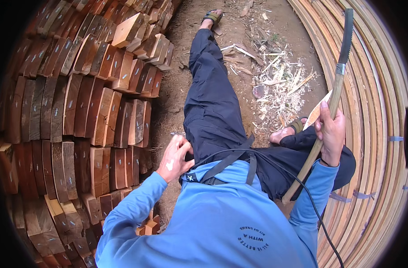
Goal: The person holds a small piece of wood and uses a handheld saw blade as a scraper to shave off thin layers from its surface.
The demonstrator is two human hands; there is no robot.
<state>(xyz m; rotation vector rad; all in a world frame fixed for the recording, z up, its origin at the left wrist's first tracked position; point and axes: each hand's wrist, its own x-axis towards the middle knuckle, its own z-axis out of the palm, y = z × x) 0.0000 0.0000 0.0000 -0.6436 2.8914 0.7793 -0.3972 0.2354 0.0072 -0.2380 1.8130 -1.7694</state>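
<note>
My right hand (331, 129) is closed around the wooden handle of a pruning saw (345, 38), held upright at my right. Its dark, narrow blade has teeth along one edge, and a silvery band joins blade to handle. A pale, pointed piece of wood (316, 110) shows behind that hand; whether I grip it too is unclear. At my left hip, my left hand (173, 157) has curled fingers against the side of my dark trousers (213, 98). Its fingertips are partly hidden, and I cannot make out what they hold.
Stacked timber (83, 107) rises on my left, cut ends facing me. Long wooden strips (369, 89), tied in places, run along my right. Wood shavings (279, 85) litter the dirt floor ahead. A black cable (284, 166) crosses my waist and runs down my right side.
</note>
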